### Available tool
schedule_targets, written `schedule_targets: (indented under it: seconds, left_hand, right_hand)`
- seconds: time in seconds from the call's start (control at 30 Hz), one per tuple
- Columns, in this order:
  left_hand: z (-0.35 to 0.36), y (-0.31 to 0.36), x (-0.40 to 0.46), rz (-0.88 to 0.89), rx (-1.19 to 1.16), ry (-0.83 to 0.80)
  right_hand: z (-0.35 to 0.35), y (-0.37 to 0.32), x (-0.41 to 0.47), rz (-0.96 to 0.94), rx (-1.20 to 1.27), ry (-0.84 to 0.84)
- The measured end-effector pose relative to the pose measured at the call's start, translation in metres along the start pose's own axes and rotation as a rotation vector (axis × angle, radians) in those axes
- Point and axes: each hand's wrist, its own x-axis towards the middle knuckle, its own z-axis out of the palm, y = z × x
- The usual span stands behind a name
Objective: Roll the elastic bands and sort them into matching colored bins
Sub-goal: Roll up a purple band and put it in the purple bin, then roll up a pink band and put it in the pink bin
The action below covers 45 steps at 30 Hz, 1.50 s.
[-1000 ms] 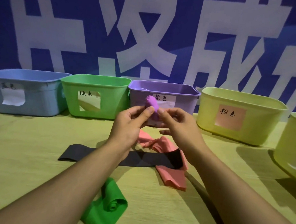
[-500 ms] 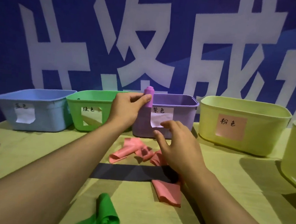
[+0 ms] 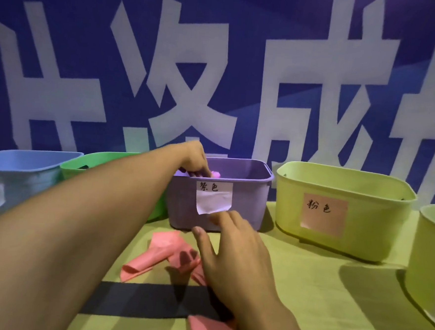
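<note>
My left hand (image 3: 195, 160) reaches over the near rim of the purple bin (image 3: 236, 205) at frame centre, fingers curled down pinching the purple roll (image 3: 216, 174) just inside; most of the roll is hidden behind the rim. My right hand (image 3: 233, 256) hovers spread and relaxed over the pink band (image 3: 158, 253) and black band (image 3: 145, 300) on the counter (image 3: 330, 301). My left forearm covers part of the green bin (image 3: 103, 158).

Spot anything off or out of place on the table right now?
Mostly no. The white label on the purple bin is peeling at its lower edge. The pink band lies crumpled and unrolled, with the black band flat across the table; both await sorting.
</note>
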Motion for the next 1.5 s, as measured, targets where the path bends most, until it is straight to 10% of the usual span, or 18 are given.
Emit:
schedule_targets:
  seconds: [0.3,0.73,1.27,1.5]
  left_hand:
    - [0.021,-0.010,0.020,-0.020,0.136,-0.042]
    - [0.021,-0.009,-0.107,0.241,-0.524,0.458]
    - [0.103,-0.074,-0.166,0.276,-0.424,-0.052]
    - [0.103,-0.073,-0.168,0.229,-0.350,-0.031]
  right_hand:
    - [-0.002,0.003,0.002,0.038,-0.012,-0.060]
    - [0.004,0.005,0.004,0.050,-0.016,-0.053]
    - [0.006,0.005,0.002,0.000,-0.087,-0.315]
    - [0.006,0.007,0.002,0.011,-0.091,-0.342]
